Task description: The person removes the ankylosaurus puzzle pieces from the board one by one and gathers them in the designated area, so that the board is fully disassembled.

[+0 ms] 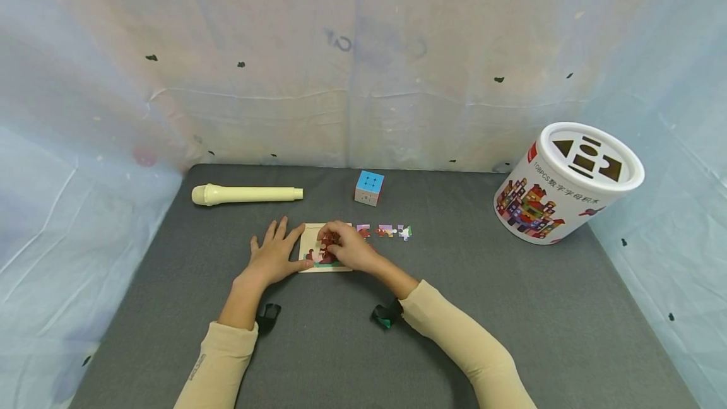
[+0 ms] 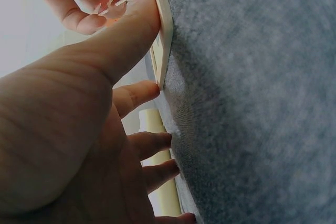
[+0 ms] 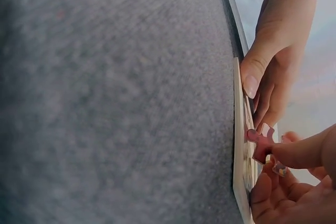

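Note:
A small wooden jigsaw board (image 1: 309, 232) with some picture pieces in it lies on the grey table. My left hand (image 1: 272, 257) has its fingers spread at the board's left side, and its thumb (image 2: 131, 30) rests on the board. Over the board my right hand (image 1: 349, 248) pinches a reddish jigsaw piece (image 3: 261, 145) between thumb and fingers; the piece is tilted up from the board. A second small piece (image 3: 279, 170) shows by the right fingers, and how it is held I cannot tell. Part of the board is hidden under the right hand.
Loose jigsaw pieces (image 1: 387, 231) lie in a row just right of the board. Behind them stands a cube puzzle (image 1: 369, 188) with a blue top. A pale yellow toy microphone (image 1: 247, 194) lies at back left. A large white tub (image 1: 559, 188) stands at the right.

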Demonstrator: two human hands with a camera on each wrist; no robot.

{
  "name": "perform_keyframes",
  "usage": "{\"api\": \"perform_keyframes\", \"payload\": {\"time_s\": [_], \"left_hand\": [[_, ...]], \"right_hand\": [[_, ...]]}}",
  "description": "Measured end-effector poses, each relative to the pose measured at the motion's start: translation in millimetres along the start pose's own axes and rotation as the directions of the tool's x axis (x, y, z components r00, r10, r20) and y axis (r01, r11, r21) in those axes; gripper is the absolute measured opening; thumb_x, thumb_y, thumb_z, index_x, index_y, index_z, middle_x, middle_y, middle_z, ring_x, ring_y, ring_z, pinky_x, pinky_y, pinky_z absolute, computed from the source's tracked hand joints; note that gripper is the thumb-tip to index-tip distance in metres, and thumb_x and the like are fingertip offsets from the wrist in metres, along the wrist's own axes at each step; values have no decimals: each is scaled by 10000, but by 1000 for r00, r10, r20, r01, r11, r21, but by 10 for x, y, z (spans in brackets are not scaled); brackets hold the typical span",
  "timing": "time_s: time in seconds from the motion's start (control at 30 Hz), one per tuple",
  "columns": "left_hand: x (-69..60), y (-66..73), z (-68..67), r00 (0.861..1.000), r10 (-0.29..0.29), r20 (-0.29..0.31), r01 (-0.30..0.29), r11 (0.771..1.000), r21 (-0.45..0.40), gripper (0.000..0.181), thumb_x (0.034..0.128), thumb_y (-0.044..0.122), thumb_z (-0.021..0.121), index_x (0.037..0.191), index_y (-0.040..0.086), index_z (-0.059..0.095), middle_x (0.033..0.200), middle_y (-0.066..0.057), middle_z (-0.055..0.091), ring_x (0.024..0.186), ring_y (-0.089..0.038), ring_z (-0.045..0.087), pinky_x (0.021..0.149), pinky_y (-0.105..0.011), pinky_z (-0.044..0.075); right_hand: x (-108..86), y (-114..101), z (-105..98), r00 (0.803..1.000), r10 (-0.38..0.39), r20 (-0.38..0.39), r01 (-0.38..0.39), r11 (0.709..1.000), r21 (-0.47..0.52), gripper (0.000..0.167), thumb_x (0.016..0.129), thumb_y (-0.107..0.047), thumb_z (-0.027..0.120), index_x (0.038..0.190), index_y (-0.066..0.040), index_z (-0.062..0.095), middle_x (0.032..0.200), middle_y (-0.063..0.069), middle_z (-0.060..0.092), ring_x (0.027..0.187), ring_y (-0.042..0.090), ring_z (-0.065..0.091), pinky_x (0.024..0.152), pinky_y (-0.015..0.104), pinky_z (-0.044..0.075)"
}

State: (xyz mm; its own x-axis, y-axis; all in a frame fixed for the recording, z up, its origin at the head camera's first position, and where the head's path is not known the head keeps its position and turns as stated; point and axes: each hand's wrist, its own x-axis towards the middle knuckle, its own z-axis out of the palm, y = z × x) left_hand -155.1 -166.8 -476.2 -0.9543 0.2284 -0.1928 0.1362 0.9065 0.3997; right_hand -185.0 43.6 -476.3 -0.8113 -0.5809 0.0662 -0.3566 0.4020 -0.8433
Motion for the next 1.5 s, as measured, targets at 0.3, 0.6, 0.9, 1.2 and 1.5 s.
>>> {"api": "perform_keyframes", "payload": {"time_s": [0.3,0.6,0.9,1.2,1.5], "left_hand": [[-4,9,-13,1000,-3,-2,3,1000,-9,893,879,491,731,1577,128,308,1620,-286,102,1474,-512,47,1047,-804,48],[12,-8,18,1000,-13,9,13,1000,-13,909,876,494,734,1583,132,292,1628,-275,80,1482,-498,20,1052,-798,26],[15,-22,32,1000,-15,16,15,1000,-18,915,872,501,735,1584,137,290,1628,-275,79,1481,-500,21,1053,-797,27],[27,-19,30,1000,-20,8,20,1000,-8,920,867,509,736,1582,136,295,1627,-275,85,1481,-500,28,1054,-796,30],[19,-17,30,1000,-16,6,16,1000,-13,924,865,503,740,1583,135,291,1626,-278,83,1480,-501,33,1054,-796,29]], "right_hand": [[4,13,-23,1000,-8,-6,8,997,73,167,940,114,576,1043,11,657,1027,121,668,877,166,585,754,264,484],[-5,9,-30,1000,12,-9,-11,997,74,165,944,101,575,1053,13,661,1053,133,675,899,156,597,770,270,498],[-4,18,-43,1000,17,-3,-17,997,78,157,948,95,576,1063,35,663,1033,127,676,901,174,608,779,271,498],[-56,18,-171,999,-16,-48,22,992,123,206,934,100,588,1126,69,658,1061,170,675,875,221,621,714,263,506],[-276,126,-453,993,24,-111,-10,991,132,205,921,99,621,1124,94,649,1049,212,672,831,253,627,679,253,497]]}}
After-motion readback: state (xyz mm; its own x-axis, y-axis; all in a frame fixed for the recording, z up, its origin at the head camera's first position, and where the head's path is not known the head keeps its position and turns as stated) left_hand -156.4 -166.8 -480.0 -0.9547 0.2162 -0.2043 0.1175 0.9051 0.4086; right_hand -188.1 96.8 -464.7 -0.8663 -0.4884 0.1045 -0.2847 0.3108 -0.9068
